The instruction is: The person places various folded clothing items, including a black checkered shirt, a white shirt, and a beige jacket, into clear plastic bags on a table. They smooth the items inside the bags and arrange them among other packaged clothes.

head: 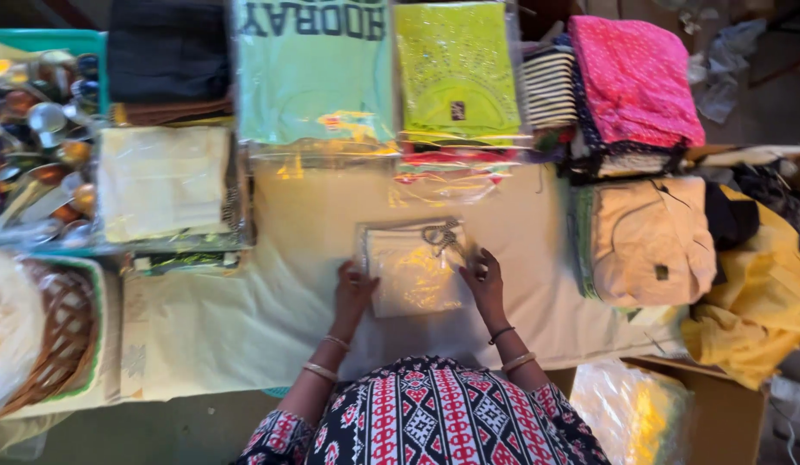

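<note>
Plastic-wrapped garment (415, 269) between both hands

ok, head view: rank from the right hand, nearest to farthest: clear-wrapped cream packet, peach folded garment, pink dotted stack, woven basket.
1. Clear-wrapped cream packet: under the right hand, touching it.
2. Peach folded garment: just to that hand's right.
3. Pink dotted stack: up at the far right of the table.
4. Woven basket: at the left edge, past the left hand.

Single head view, aimed steeply down from above the person. Cloth-covered table (271, 319) is seen close, stacks toward 12 o'clock.
</note>
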